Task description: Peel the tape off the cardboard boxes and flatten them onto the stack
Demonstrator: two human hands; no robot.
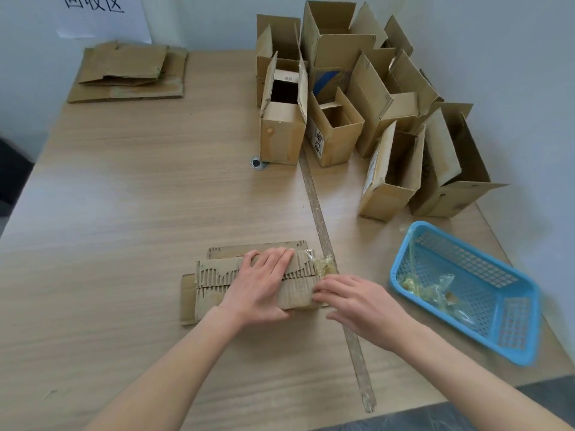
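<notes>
A flattened cardboard box [214, 281] with torn, ribbed faces lies near the table's front middle. My left hand [264, 284] presses flat on top of it, fingers straight. My right hand [357, 303] is at the box's right end, and its fingertips pinch a crumpled strip of clear yellowish tape [325, 265] that still clings to that end. At the far left of the table lies the stack of flattened boxes [130, 73]. Several upright open cardboard boxes [336, 98] stand at the far right.
A blue plastic basket [510, 331] holding balled-up tape sits at the right near the table edge. A long strip of old tape [320, 219] runs along the table seam. A round cable hole [258, 163] sits mid-table. A paper sign hangs on the wall.
</notes>
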